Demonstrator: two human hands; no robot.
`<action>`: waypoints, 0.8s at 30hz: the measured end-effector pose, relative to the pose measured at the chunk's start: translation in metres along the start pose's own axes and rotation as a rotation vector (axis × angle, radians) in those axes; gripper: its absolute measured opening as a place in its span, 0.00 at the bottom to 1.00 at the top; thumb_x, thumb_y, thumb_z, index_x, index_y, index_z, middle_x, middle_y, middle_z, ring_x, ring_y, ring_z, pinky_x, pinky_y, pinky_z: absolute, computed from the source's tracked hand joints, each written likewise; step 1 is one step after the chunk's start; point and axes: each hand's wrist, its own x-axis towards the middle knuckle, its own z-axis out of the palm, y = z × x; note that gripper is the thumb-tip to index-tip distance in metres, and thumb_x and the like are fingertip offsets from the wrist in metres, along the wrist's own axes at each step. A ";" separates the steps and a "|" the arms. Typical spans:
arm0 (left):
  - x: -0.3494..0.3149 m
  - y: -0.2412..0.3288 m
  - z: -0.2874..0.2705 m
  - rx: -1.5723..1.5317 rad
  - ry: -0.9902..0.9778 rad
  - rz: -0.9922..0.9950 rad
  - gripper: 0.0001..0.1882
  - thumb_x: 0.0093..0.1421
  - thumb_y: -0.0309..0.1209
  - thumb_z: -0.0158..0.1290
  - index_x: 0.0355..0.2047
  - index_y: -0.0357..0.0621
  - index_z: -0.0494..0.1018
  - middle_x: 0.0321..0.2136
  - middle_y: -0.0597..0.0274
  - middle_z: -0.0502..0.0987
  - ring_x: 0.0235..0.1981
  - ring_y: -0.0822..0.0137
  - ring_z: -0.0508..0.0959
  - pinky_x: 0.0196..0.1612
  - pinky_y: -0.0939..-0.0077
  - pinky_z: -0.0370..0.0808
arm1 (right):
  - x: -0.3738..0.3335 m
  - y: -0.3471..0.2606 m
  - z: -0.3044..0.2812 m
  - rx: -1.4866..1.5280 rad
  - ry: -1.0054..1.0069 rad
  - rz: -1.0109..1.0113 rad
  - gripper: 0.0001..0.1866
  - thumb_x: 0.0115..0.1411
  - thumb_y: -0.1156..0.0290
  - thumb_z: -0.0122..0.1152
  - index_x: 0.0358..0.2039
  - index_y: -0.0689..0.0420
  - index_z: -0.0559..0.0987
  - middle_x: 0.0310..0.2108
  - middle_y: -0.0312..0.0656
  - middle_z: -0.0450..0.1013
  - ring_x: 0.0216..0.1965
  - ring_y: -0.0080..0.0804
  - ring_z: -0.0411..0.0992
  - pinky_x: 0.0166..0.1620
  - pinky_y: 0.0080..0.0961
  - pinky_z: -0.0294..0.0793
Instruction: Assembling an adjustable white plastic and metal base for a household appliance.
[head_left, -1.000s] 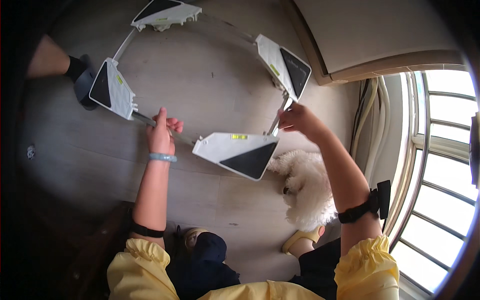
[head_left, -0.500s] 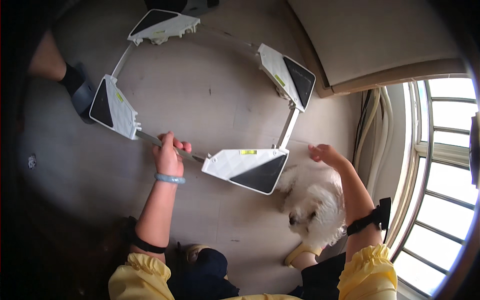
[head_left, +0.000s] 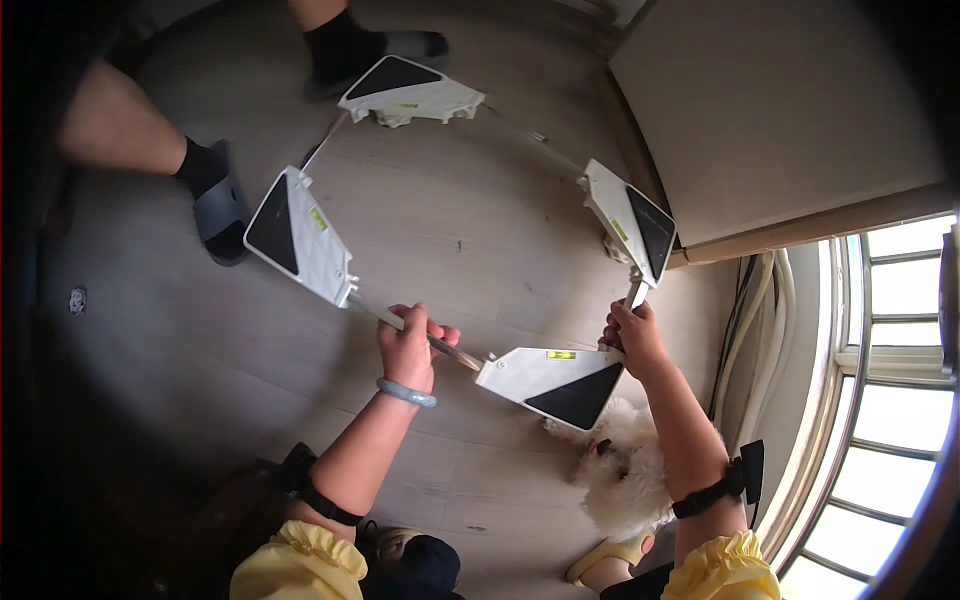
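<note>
An adjustable appliance base [head_left: 515, 375], with white plastic corners topped by black pads and joined by metal bars, is held above the floor. My left hand [head_left: 407, 348] is closed round the metal bar [head_left: 376, 309] between the left corner [head_left: 312, 250] and the near corner. On the other side, my right hand [head_left: 636, 336] is closed round the short bar [head_left: 637, 292] between the right corner [head_left: 615, 212] and the near corner; most of that bar is hidden by my fingers. Small yellow-green bubble levels [head_left: 561, 355] sit on the corners.
A white curly dog [head_left: 625, 480] stands below my right forearm. Another person's feet in black socks and slippers [head_left: 218, 205] are at the far left and top. A beige cabinet [head_left: 770, 110] stands at the right, near hoses [head_left: 745, 335] and a barred window [head_left: 905, 400].
The base has shifted right and nearer to me. My right hand, previously off the base, has taken hold of the right bar. My left hand moved right, still gripping its bar.
</note>
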 end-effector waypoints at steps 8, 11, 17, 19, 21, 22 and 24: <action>0.022 -0.013 -0.021 -0.008 -0.114 0.093 0.07 0.59 0.27 0.47 0.30 0.41 0.59 0.18 0.60 0.68 0.16 0.62 0.75 0.24 0.64 0.78 | -0.010 0.031 0.011 0.055 0.032 -0.092 0.05 0.62 0.73 0.50 0.34 0.56 0.63 0.21 0.35 0.62 0.18 0.25 0.62 0.23 0.29 0.69; 0.026 -0.014 -0.031 -0.014 -0.147 0.112 0.07 0.59 0.26 0.47 0.30 0.40 0.59 0.18 0.59 0.68 0.15 0.62 0.75 0.23 0.65 0.78 | -0.016 0.044 0.018 0.096 0.045 -0.138 0.05 0.61 0.74 0.49 0.33 0.56 0.63 0.20 0.35 0.62 0.18 0.26 0.62 0.23 0.29 0.68; 0.031 -0.018 -0.049 0.041 -0.240 0.109 0.07 0.60 0.29 0.48 0.32 0.43 0.61 0.18 0.61 0.68 0.17 0.62 0.76 0.23 0.67 0.76 | -0.037 0.073 0.025 0.189 0.084 -0.173 0.05 0.60 0.76 0.47 0.28 0.56 0.63 0.19 0.35 0.61 0.17 0.26 0.60 0.24 0.29 0.68; 0.040 -0.025 -0.055 0.011 -0.263 0.147 0.08 0.60 0.29 0.47 0.33 0.42 0.60 0.18 0.61 0.68 0.17 0.62 0.76 0.22 0.67 0.76 | -0.038 0.080 0.031 0.206 0.110 -0.189 0.05 0.59 0.77 0.47 0.26 0.55 0.63 0.18 0.34 0.60 0.17 0.26 0.59 0.24 0.29 0.67; 0.046 -0.029 -0.060 0.007 -0.294 0.168 0.08 0.59 0.28 0.47 0.34 0.41 0.59 0.18 0.60 0.68 0.16 0.61 0.76 0.21 0.67 0.76 | -0.038 0.091 0.034 0.209 0.117 -0.227 0.06 0.58 0.77 0.47 0.25 0.55 0.62 0.18 0.34 0.59 0.17 0.27 0.59 0.24 0.29 0.66; 0.047 -0.029 -0.063 -0.002 -0.312 0.167 0.08 0.59 0.27 0.47 0.33 0.41 0.59 0.18 0.59 0.68 0.16 0.61 0.76 0.21 0.67 0.77 | -0.039 0.099 0.034 0.207 0.125 -0.246 0.07 0.58 0.77 0.47 0.25 0.55 0.62 0.18 0.35 0.59 0.17 0.27 0.59 0.24 0.29 0.66; 0.048 -0.029 -0.068 -0.009 -0.336 0.178 0.07 0.59 0.27 0.47 0.32 0.40 0.59 0.17 0.58 0.68 0.16 0.61 0.76 0.21 0.66 0.77 | -0.042 0.115 0.034 0.219 0.106 -0.277 0.06 0.57 0.77 0.47 0.24 0.55 0.62 0.18 0.35 0.59 0.17 0.28 0.59 0.24 0.29 0.67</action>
